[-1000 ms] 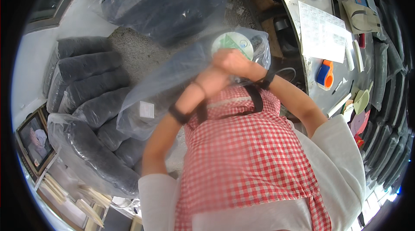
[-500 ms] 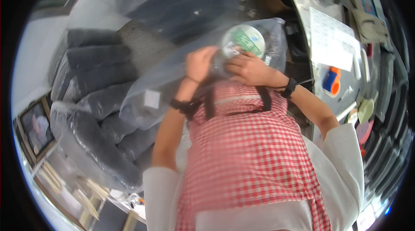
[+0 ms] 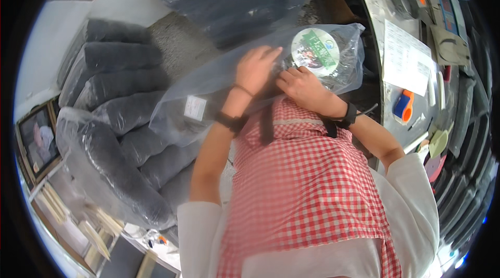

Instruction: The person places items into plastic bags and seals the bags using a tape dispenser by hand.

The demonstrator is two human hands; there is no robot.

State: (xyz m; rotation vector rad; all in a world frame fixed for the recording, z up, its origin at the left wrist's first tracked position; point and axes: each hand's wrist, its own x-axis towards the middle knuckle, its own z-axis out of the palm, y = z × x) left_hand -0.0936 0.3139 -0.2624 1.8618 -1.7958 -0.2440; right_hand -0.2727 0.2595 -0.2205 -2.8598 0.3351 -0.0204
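Long translucent plastic bag (image 3: 211,86) under fingers, axis left-right; round white-and-green disc (image 3: 315,52) just beyond nearer right hand (image 3: 304,90). Right fingers curled, left hand (image 3: 254,71) loosely extended; grip indeterminable.

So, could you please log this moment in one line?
left hand: at clear bag; right hand: at bag, near green-white disc; paper sheet: on table

Head-worn fisheye, aimed steeply down
From above your gingham apron (image 3: 312,179), you look closely over your left hand (image 3: 255,71) and right hand (image 3: 302,88); its wide reach takes in plastic-wrapped dark rolls (image 3: 124,57) at left, the worktop (image 3: 388,114) at right.
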